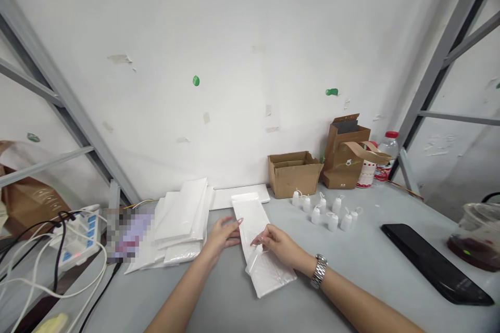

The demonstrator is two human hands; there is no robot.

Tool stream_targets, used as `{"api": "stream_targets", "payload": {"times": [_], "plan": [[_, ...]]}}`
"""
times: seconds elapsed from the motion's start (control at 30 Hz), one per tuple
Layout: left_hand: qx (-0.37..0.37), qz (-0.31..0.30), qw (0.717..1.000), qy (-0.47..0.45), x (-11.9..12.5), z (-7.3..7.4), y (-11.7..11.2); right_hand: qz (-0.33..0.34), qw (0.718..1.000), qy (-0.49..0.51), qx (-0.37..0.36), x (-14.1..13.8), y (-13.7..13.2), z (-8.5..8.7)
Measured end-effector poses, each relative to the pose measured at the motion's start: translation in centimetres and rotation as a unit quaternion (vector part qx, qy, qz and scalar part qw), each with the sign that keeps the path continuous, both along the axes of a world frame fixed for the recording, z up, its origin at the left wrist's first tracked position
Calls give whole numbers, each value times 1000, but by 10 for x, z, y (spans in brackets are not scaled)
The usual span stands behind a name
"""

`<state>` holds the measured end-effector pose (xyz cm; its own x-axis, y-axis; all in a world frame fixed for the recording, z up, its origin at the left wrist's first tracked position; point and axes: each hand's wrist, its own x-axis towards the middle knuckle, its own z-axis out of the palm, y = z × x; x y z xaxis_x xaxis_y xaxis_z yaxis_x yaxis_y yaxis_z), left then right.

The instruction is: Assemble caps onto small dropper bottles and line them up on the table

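Observation:
A long white padded mailer (273, 273) lies slantwise on the grey table in front of me. My left hand (222, 239) is at its left edge, fingers apart, with the thumb tip touching the mailer. Above the mailer's middle, my right hand (275, 244) is closed in a pinch and wears a metal watch (319, 270) at the wrist. A small whitish, partly see-through piece (255, 259) shows under the right fingertips; its kind I cannot make out. To the right stand several small white bottle-shaped pieces with loops (332, 222).
Left of my hands is a stack of white mailers (177, 216). A cardboard box (295, 179), a brown paper bag (344, 161) and a bottle (388, 153) stand by the wall. A black slab-like object (433, 263) lies right; a power strip (80, 234) with cables lies left.

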<state>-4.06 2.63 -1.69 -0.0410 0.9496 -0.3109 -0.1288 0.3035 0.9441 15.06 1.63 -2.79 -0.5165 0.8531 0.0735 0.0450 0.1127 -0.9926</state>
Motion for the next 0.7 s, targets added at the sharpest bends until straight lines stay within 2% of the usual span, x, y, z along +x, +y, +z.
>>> {"api": "stream_targets", "payload": {"times": [0.13, 0.2, 0.27, 0.33, 0.4, 0.47, 0.53, 0.63, 0.7], "plan": [[56, -58, 997, 21, 1, 4, -4, 114, 992, 34, -53, -4, -14, 14], [65, -65, 996, 6, 4, 6, -6, 126, 990, 39, -58, -3, -14, 17], [48, -80, 995, -34, 7, 9, -9, 73, 996, 51, -30, 2, -8, 19], [17, -103, 992, -75, 10, 12, -12, -43, 997, 58, 28, 12, 2, 21], [-11, -132, 987, -96, 13, 14, -15, -175, 978, 40, 102, 23, 11, 22], [-23, -156, 982, -99, 14, 14, -16, -261, 949, -9, 175, 33, 17, 23], [-19, -167, 982, -87, 14, 12, -17, -287, 924, -65, 244, 38, 18, 22], [-16, -164, 985, -52, 13, 9, -17, -281, 891, -112, 338, 41, 15, 22], [-18, -161, 986, -30, 12, 9, -17, -278, 876, -124, 375, 41, 14, 22]]}}
